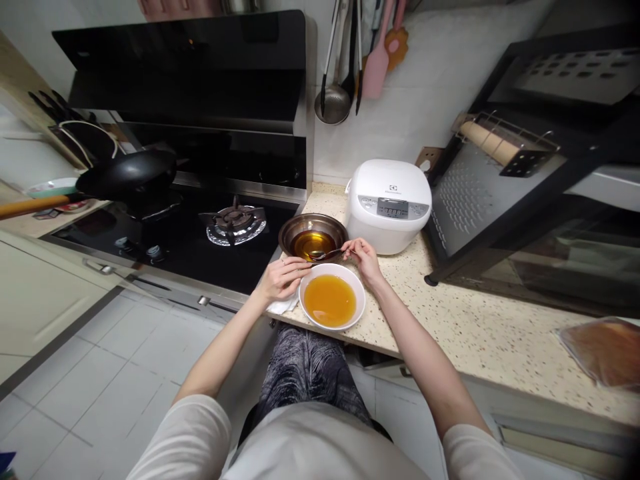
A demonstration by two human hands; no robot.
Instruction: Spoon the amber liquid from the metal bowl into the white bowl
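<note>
My right hand (pixel 364 259) is closed around the handle of a metal spoon (pixel 327 255). The spoon's head reaches into a steel bowl (pixel 289 235) of clear amber liquid (pixel 315 244). My left hand (pixel 284 277) lies by the near-left side of that bowl, fingers stretched out and thumb apart; whether it touches a rim is hard to make out. Directly in front of the steel bowl, at the counter's edge, stands a white bowl (pixel 361 300) with cloudy orange-yellow liquid (pixel 330 300). Under my left hand shows a piece of white tissue or cloth (pixel 284 305).
Behind my right hand stands a white rice cooker (pixel 390 207). To the left is a black gas hob (pixel 200 263) with a foil-lined burner (pixel 236 223) and a black wok (pixel 130 175). A dark rack (pixel 480 193) and a bagged brown item (pixel 607 350) occupy the right side.
</note>
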